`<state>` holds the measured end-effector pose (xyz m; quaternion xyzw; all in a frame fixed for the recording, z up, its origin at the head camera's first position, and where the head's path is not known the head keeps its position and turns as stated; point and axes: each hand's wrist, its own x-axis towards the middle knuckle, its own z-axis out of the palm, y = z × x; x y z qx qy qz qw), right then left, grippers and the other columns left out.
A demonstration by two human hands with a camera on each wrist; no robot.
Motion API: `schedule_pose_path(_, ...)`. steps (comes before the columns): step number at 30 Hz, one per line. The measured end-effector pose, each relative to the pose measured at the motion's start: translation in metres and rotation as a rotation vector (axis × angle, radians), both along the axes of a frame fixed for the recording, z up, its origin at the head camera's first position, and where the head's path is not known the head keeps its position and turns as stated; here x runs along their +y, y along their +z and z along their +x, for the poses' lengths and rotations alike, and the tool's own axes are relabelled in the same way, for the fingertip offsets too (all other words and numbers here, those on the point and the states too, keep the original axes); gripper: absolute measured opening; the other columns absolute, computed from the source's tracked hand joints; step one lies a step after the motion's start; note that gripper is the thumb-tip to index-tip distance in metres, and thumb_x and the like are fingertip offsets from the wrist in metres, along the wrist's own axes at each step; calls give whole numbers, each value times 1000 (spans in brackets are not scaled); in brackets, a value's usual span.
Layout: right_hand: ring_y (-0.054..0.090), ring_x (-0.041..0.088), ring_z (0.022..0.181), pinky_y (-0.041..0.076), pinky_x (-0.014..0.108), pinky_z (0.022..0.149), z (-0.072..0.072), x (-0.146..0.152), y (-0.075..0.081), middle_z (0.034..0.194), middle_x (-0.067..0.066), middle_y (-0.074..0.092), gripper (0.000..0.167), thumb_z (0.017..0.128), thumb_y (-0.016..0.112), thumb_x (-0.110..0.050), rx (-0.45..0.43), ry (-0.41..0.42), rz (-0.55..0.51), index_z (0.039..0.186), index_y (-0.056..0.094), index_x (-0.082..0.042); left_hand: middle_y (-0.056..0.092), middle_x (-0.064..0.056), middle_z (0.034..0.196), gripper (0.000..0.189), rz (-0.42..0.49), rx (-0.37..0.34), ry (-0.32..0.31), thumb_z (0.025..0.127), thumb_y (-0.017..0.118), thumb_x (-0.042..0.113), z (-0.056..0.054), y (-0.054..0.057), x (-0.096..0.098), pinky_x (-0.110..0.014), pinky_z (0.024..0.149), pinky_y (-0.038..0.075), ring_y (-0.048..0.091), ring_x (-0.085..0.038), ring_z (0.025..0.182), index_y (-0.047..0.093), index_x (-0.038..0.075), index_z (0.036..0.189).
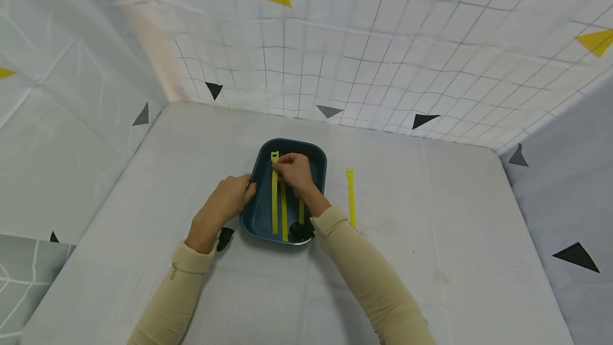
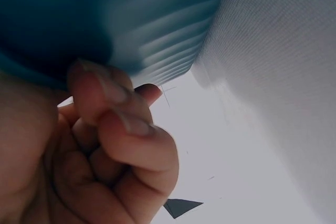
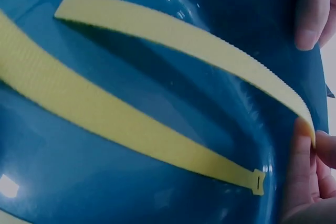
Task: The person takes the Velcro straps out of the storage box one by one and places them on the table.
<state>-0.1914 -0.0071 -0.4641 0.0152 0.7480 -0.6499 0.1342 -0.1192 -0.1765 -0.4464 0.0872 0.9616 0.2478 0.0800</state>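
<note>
A blue tray (image 1: 261, 214) rests on the white table. My left hand (image 1: 227, 198) grips its left rim, thumb inside and curled fingers (image 2: 139, 145) under the outer edge. Over the left part of the tray, my right hand (image 1: 297, 172) pinches a yellow hook-and-loop cable tie (image 1: 274, 201) near its slotted head. Between thumb and fingertips (image 3: 300, 135), the held tie (image 3: 184, 40) bends, its far end casting a shadow on the tray floor. Beside it a second yellow tie (image 3: 142, 129) lies in the tray, slotted head showing. A third tie (image 1: 301, 211) is partly hidden by my right arm.
Right of the tray, another yellow tie (image 1: 351, 196) lies on the table, its lower end behind my right sleeve. Black wrist devices show at the tray's lower right (image 1: 300, 231) and by my left wrist (image 1: 224, 238). White sheet walls (image 1: 364, 57) with triangles enclose the table.
</note>
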Motion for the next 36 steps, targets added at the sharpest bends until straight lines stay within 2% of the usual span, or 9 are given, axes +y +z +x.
schedule_pose_path(5, 66, 16, 69, 57, 32, 69, 3, 2, 5, 92, 12, 67, 15, 92, 70, -8, -2, -9, -33, 102, 68, 4, 50, -5, 63, 21, -2, -12, 2, 104, 51, 17, 0, 0, 1, -32, 52, 40, 50, -19, 55, 56, 3, 88)
schedule_pose_path(10, 71, 21, 72, 57, 33, 69, 5, 5, 14, 94, 15, 67, 15, 93, 68, -7, 9, -21, -65, 103, 68, 5, 51, -6, 64, 21, -7, -22, 6, 104, 51, 17, -1, 0, 3, -32, 53, 41, 51, -19, 56, 56, 3, 88)
schedule_pose_path(21, 72, 26, 77, 57, 32, 70, 9, 10, 26, 99, 18, 66, 19, 95, 66, -7, 4, -15, -128, 108, 67, 7, 51, -6, 65, 21, -16, -35, 4, 104, 50, 17, -1, 2, 4, -33, 53, 41, 51, -20, 56, 56, 3, 89)
schedule_pose_path(29, 72, 29, 82, 57, 32, 70, 12, 17, 33, 98, 18, 68, 19, 94, 66, -6, 49, -44, -149, 107, 68, 8, 53, -7, 66, 22, -14, -35, 12, 104, 51, 17, -1, 0, 5, -33, 54, 43, 52, -20, 58, 57, 2, 89)
schedule_pose_path(36, 72, 29, 77, 57, 34, 69, 12, 25, 40, 105, 30, 65, 19, 94, 64, -2, 66, -59, -197, 108, 66, 11, 52, -6, 66, 21, -15, -23, 11, 104, 50, 16, -1, 1, 3, -33, 54, 42, 51, -20, 57, 58, 2, 90)
